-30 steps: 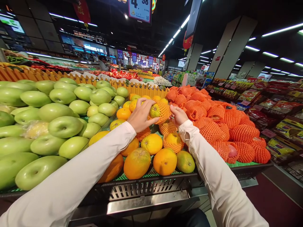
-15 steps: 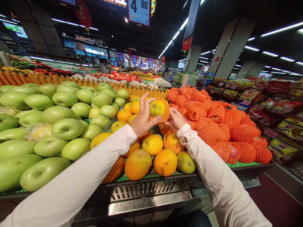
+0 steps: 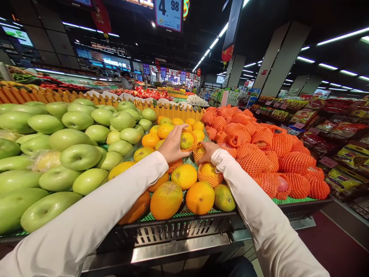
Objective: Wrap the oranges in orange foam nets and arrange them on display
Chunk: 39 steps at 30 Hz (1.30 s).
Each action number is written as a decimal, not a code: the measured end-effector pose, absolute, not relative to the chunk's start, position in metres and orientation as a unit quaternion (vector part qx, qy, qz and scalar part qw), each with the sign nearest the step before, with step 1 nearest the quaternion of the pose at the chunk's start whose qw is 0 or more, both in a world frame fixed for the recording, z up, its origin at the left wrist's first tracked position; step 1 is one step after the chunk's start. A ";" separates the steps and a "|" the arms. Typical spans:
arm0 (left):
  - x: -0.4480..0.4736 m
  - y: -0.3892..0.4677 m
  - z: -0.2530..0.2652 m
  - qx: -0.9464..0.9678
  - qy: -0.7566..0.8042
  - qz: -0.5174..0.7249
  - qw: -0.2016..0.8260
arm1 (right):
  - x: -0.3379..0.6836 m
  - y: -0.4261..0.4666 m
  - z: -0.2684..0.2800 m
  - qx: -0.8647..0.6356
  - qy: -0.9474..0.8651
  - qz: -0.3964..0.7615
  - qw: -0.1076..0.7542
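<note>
My left hand (image 3: 173, 144) is closed round a greenish-yellow orange (image 3: 186, 141) in an orange foam net, low among the other fruit. Just to its right, my right hand (image 3: 208, 151) curls its fingers over a second netted orange (image 3: 198, 154); part of that fruit is hidden. In front of the hands lie loose oranges (image 3: 184, 177), and one more netted orange (image 3: 210, 174) sits below my right wrist.
Large green apples (image 3: 80, 157) fill the left of the display. Fruit in orange foam nets (image 3: 253, 150) is heaped at the right. A black crate edge (image 3: 178, 227) runs along the front, and a low yellow picket fence (image 3: 167, 111) along the back.
My left hand has lowered the netted orange down among the fruit. My right hand has left that net and moved down onto another netted orange.
</note>
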State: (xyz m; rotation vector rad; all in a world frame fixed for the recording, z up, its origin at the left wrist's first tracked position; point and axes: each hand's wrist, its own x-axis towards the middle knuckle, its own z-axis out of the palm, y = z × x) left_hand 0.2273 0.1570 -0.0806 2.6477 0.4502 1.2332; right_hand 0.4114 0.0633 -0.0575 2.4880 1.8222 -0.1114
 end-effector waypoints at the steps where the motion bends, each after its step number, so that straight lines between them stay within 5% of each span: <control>1: 0.228 0.157 -0.082 0.899 0.151 0.398 0.103 | 0.412 0.064 -0.055 0.814 0.580 -0.028 0.033; 12: 0.242 0.156 -0.086 0.952 0.147 0.192 0.190 | 0.413 0.048 -0.040 0.839 0.543 -0.006 0.035; 22: 0.243 0.149 -0.082 0.928 0.359 0.090 0.048 | 0.398 0.043 -0.038 0.859 0.510 0.002 0.048; 32: 0.243 0.152 -0.084 0.947 0.298 0.110 0.045 | 0.415 0.058 -0.051 0.853 0.520 0.002 0.048; 39: 0.168 0.107 -0.047 0.894 0.252 0.355 0.109 | 0.432 0.054 -0.061 0.819 0.571 0.004 0.050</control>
